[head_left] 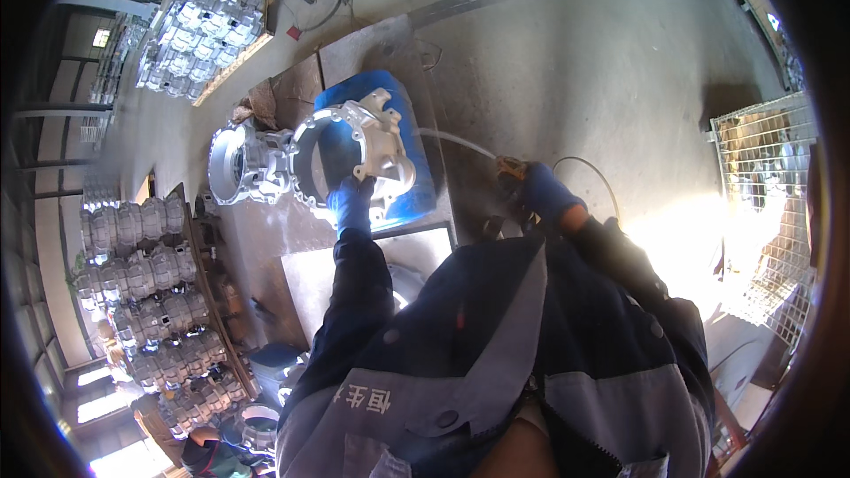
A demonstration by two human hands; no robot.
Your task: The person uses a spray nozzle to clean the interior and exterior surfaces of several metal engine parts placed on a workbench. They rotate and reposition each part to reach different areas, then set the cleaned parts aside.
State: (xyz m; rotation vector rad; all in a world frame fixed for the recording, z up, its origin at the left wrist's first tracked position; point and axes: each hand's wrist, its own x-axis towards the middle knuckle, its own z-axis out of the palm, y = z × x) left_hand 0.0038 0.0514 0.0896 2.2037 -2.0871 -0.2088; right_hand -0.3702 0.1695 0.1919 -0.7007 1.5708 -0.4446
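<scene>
The left hand (352, 199), in a blue glove, is closed on the near rim of a cast aluminium housing (354, 155), a bell-shaped part with a wide round flange dotted with bolt holes. The housing is held up off the bench (266, 239), in front of a blue drum (416, 186) that lies just behind it. Its large open mouth faces toward the person and a little to the left, so the long axis runs away from the viewer, slanting to the far right. The left arm reaches straight out from the body, sleeve dark blue, wrist bent slightly upward under the casting. Just left of the held part, a second housing (235, 164) of the same kind rests on the bench with its round opening turned left. The right hand (536, 190), also blue-gloved, is raised to the right and closed around a small tool (509, 168) with a pale hose (452, 140) running from it toward the drum; what the tool is cannot be told. The right elbow is bent and held out to the side. Far left, rows of stacked castings (142, 274) fill a rack, more castings (208, 26) sit in a wire crate at the far end, and a wire cage (766, 150) stands on the concrete floor (602, 62) to the right.
</scene>
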